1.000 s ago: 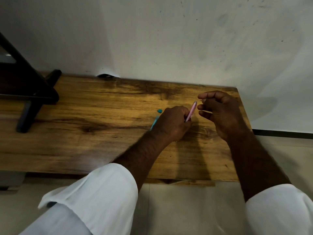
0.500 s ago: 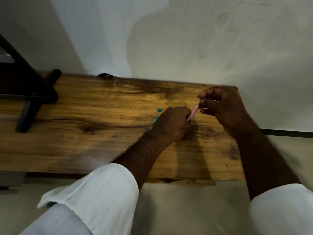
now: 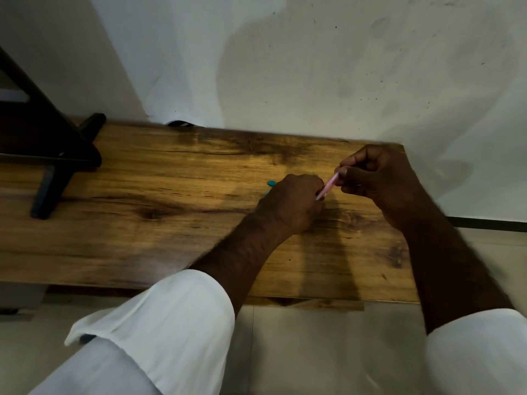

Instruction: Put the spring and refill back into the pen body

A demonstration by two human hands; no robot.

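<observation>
A thin pink pen [image 3: 328,187] slants between both hands above the wooden table [image 3: 171,195]. My left hand [image 3: 291,205] grips its lower end in a curled fist. My right hand [image 3: 376,178] pinches the upper end with thumb and fingers. A small teal piece [image 3: 271,183] lies on the table just left of my left hand, and a second teal bit peeks out under that hand; most of it is hidden.
A black stand [image 3: 51,149] with angled legs sits on the table's far left. The pale wall [image 3: 285,67] runs right behind the table. The table's right edge ends just past my right hand; tiled floor [image 3: 313,352] lies below.
My right hand closed in from slightly apart and now pinches the pen's upper end. My left hand stayed in place with the pen.
</observation>
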